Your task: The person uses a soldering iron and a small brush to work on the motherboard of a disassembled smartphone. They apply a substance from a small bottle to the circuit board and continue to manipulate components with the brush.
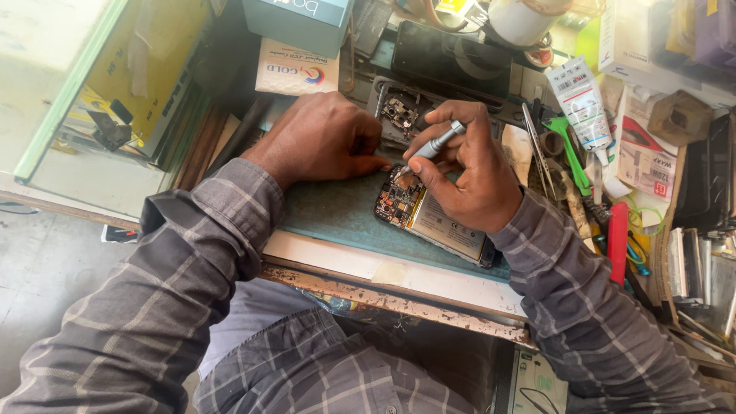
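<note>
One opened smartphone (pixel 429 215) lies back-up on the teal work mat (pixel 337 211), circuit board exposed toward 10 o'clock, pale battery toward 4 o'clock. One silver precision screwdriver (pixel 438 141) is pinched in the right hand (pixel 464 165): thumb and index finger closed narrowly around the shaft, handle pointing to 1 o'clock, tip down on the upper edge of the board. The right wrist comes in from 4 o'clock, knuckles arched over the phone. The left hand (pixel 322 138) rests at 9 o'clock of the screwdriver tip, palm down and fingers curled, thumb tip touching the phone's top corner; it holds nothing that can be seen. One detached phone frame (pixel 399 115) with a camera module lies just beyond both hands at 12 o'clock, and one dark phone (pixel 452 57) lies farther out. At 3 o'clock of the right hand: one pair of metal tweezers (pixel 539 153), one green plastic pry tool (pixel 571 149), one red-handled tool (pixel 618 241), one white glue tube (pixel 581 103).
</note>
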